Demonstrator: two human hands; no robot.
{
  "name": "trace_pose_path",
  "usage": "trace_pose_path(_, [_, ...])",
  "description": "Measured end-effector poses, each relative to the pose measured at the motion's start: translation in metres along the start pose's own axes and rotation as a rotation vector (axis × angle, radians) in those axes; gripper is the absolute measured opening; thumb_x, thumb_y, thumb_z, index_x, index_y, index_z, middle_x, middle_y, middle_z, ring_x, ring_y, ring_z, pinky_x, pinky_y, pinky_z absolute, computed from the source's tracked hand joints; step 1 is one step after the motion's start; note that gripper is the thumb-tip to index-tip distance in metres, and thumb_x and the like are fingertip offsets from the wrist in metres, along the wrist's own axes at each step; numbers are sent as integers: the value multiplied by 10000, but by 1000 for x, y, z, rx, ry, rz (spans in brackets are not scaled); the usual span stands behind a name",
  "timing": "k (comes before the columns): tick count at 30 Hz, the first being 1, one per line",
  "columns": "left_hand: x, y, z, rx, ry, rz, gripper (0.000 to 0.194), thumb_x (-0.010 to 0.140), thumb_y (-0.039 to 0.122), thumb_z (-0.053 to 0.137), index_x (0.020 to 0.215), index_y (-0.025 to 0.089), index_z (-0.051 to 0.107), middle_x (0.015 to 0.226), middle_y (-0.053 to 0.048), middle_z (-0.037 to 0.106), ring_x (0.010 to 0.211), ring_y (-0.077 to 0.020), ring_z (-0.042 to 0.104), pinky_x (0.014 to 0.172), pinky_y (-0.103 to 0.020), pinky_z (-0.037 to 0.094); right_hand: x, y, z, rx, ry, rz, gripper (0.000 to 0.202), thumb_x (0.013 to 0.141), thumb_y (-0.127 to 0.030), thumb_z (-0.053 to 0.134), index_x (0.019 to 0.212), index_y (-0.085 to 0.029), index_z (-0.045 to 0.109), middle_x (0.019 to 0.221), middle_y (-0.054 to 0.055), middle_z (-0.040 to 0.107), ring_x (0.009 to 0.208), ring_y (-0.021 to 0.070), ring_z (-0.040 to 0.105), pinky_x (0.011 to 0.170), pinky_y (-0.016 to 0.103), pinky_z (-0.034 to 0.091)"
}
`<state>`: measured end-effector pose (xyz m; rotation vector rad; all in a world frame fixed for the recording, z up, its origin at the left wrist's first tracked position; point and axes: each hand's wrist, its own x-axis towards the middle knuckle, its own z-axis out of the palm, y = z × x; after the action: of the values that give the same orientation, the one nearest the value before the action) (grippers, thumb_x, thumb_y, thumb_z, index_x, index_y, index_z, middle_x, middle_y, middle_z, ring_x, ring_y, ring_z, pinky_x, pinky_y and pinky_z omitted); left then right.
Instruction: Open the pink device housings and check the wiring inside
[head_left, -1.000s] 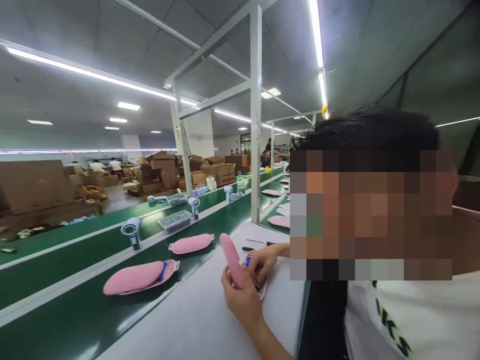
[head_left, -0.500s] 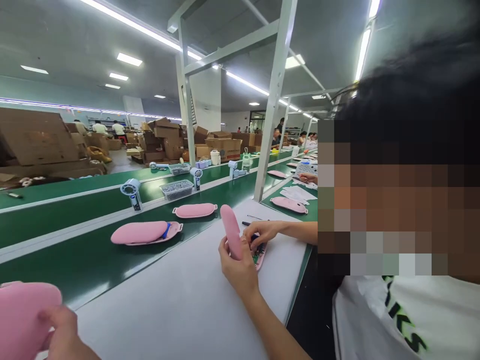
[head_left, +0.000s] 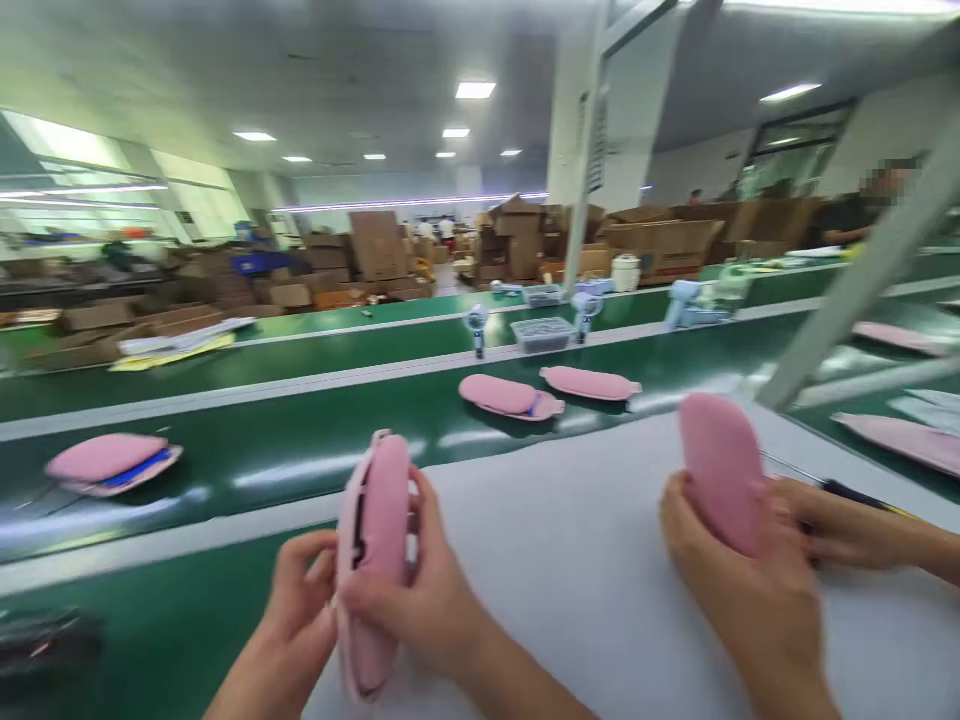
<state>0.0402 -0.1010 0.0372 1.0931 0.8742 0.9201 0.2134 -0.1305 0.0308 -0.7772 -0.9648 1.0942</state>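
Observation:
In the middle foreground I hold a pink oval shell casing (head_left: 386,500) on its edge, roughly upright. A dark gap shows between its two halves, with small dark parts inside. My left hand (head_left: 296,605) is closed on its left side. My right hand (head_left: 439,595) grips the other half, thumb across the front and fingers behind. Part of the lower casing is hidden behind the fingers. To the right, a co-worker's hands (head_left: 750,590) hold another pink shell (head_left: 720,470) over the white work surface (head_left: 570,560).
On the green belt (head_left: 285,455) lie several pink casings, one with blue inside (head_left: 112,460). Beyond stand handheld fans (head_left: 587,315) and a clear tub of small parts (head_left: 541,335). A metal post (head_left: 862,260) rises at right; a screwdriver (head_left: 870,495) lies near the co-worker. A blurred dark object (head_left: 49,645) is at lower left.
My view has swung left, away from the co-worker. The pink casing, earlier at the lower left edge in one visible hand, is now upright between both my hands.

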Motion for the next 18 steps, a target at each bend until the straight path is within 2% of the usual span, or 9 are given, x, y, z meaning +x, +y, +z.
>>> trace_pose_path(2, [-2, 6, 3, -40, 32, 13, 676, 509, 631, 789, 973, 312, 415, 957, 41, 650, 729, -164, 620, 625, -252, 476, -1, 15, 34, 46, -97, 132, 905, 634, -248, 763, 1391, -339, 276, 1364, 71, 424, 1193, 259, 509, 910, 381, 510])
trace_pose_path(3, [-2, 9, 6, -52, 28, 6, 685, 523, 653, 770, 996, 315, 408, 991, 26, 652, 788, -187, 629, 637, -258, 470, -3, 17, 42, 69, -136, 175, 908, 653, -246, 751, 1398, -347, 242, 1385, 73, 389, 1189, 261, 513, 921, 384, 506])
trace_pose_path(7, [-2, 10, 16, -95, -7, 49, 822, 618, 645, 719, 1278, 343, 333, 1255, -55, 566, 1079, -280, 569, 801, -326, 475, -5, 11, 35, 84, -257, 262, 856, 707, -221, 707, 1411, -346, 237, 1340, 54, 456, 1144, 242, 543, 928, 398, 493])
trace_pose_path(9, [-2, 9, 13, -118, -5, 66, 902, 628, 612, 733, 1368, 348, 289, 1290, -58, 552, 1130, -298, 545, 884, -356, 463, -4, 8, 28, 116, -295, 300, 842, 725, -241, 697, 1429, -336, 246, 1362, 43, 461, 1171, 233, 524, 948, 379, 474])
trace_pose_path(11, [-3, 8, 7, -167, -28, 49, 887, 637, 576, 743, 1384, 323, 338, 1245, -56, 598, 1144, -315, 540, 923, -379, 457, -2, 9, 27, 215, -330, 283, 779, 747, -329, 679, 1425, -300, 296, 1354, 44, 483, 1164, 234, 531, 935, 357, 477])
trace_pose_path(13, [-4, 9, 1, -243, -73, -17, 769, 650, 564, 731, 1315, 267, 485, 1140, -67, 665, 1140, -335, 546, 943, -410, 454, 2, 10, 28, 270, -314, 223, 620, 791, -399, 607, 1363, -254, 418, 1280, 45, 549, 1125, 231, 553, 935, 346, 472])
trace_pose_path(15, [-6, 11, -4, -324, -117, -110, 630, 657, 579, 711, 1171, 223, 632, 1047, -78, 703, 1136, -355, 550, 961, -444, 447, 5, 11, 29, 213, -232, 179, 472, 817, -400, 541, 1253, -222, 533, 1184, 45, 605, 1074, 223, 574, 931, 340, 472])
trace_pose_path(17, [-6, 13, -8, -359, -130, -143, 574, 662, 601, 693, 1079, 207, 688, 1036, -85, 709, 1154, -364, 539, 981, -463, 434, 8, 11, 29, 84, -148, 177, 398, 811, -372, 518, 1168, -210, 585, 1138, 47, 622, 1034, 210, 581, 906, 326, 484])
trace_pose_path(18, [-6, 13, -9, -353, -124, -120, 590, 663, 609, 689, 1094, 207, 681, 1064, -88, 700, 1169, -364, 530, 991, -465, 428, 8, 11, 29, 12, -115, 184, 383, 806, -366, 513, 1146, -207, 593, 1131, 53, 621, 1012, 204, 581, 872, 315, 498])
